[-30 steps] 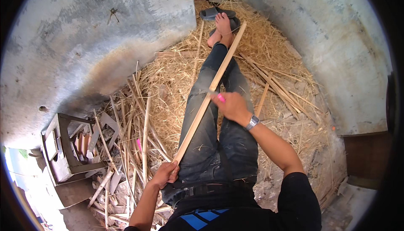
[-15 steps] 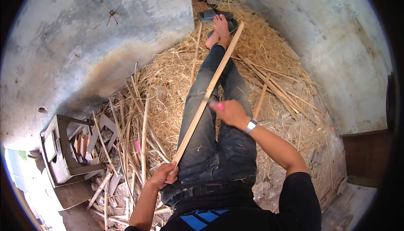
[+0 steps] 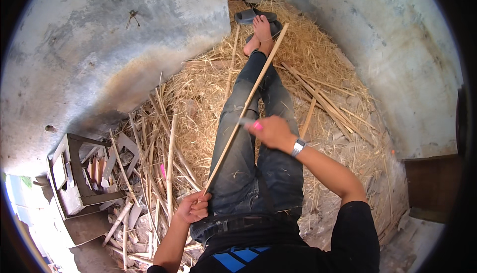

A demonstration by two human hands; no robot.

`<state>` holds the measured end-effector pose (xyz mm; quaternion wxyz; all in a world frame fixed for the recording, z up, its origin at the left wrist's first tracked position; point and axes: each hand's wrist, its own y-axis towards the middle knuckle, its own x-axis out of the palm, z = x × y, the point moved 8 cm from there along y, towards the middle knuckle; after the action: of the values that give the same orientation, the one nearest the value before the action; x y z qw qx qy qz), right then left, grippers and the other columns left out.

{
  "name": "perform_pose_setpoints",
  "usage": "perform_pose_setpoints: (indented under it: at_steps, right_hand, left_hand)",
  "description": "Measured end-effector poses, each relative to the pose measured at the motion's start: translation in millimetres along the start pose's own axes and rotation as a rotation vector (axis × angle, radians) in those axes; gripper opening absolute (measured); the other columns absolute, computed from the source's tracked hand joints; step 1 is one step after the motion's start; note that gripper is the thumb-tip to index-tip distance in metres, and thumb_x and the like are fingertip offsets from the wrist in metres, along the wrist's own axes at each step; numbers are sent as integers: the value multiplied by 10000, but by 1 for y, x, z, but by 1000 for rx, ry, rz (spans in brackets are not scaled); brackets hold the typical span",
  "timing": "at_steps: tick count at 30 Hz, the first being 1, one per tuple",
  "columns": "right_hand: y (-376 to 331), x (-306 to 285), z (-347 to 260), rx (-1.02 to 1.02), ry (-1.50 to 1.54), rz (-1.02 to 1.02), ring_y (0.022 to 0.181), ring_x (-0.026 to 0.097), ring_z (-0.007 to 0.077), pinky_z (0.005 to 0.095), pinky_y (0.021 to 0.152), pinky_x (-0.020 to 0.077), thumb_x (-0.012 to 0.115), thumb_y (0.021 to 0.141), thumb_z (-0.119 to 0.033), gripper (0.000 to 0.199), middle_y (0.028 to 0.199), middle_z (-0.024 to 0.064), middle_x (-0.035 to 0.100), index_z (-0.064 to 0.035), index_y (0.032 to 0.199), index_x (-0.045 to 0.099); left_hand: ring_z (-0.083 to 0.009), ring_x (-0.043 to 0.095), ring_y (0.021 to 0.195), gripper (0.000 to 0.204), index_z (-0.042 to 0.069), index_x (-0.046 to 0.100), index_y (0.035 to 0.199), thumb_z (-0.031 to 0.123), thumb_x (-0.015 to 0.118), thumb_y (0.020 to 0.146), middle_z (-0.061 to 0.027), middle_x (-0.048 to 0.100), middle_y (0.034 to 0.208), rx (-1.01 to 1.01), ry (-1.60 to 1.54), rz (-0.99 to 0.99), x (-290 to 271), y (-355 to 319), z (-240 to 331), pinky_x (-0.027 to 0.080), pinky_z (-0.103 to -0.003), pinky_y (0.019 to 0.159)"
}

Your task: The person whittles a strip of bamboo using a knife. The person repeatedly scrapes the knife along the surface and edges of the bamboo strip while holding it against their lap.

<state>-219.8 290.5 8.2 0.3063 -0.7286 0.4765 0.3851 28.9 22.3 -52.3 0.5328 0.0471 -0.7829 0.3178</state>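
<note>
A long pale bamboo strip [image 3: 251, 98] lies slantwise over my legs, its narrow edge turned up. Its near end is pinched in my left hand [image 3: 195, 207], beside my left hip. The far end reaches past my bare feet [image 3: 262, 34]. My right hand [image 3: 272, 132] is closed round the pink handle of a knife [image 3: 244, 121]. The blade is smeared by motion and meets or crosses the strip near its middle; whether it touches cannot be told. Most of the handle is hidden by my fingers.
Straw-like shavings [image 3: 318, 49] cover the floor around my legs. More bamboo strips [image 3: 323, 105] lie to the right, and a heap of sticks [image 3: 149, 173] to the left beside a broken wooden frame [image 3: 74, 173]. Dark sandals [image 3: 253, 17] lie beyond my feet. Walls [image 3: 124, 49] rise on both sides.
The bamboo strip has turned from its broad face to its narrow edge in my left hand. My right hand with the knife has shifted only slightly.
</note>
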Motion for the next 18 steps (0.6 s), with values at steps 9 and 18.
perform_pose_setpoints:
  at_steps: [9,18]
  right_hand:
    - [-56,50,-79,-101,31,-339,727,710,445,547,700,567,457,1012,-698,735,730,223,712,-75,770,762]
    - [-42,29,-94,-54,20,-362,764,732,414,530,674,577,449,1017,-682,716,784,224,728,-78,801,767]
  left_hand:
    - [-47,315,369,400,168,451,842,371,309,1157,100,381,506,-31,-129,-63,8,-1,-5,227,-250,449]
    - [-48,323,371,376,159,443,850,351,344,1157,99,337,509,-43,-203,-196,39,20,-16,240,-235,448]
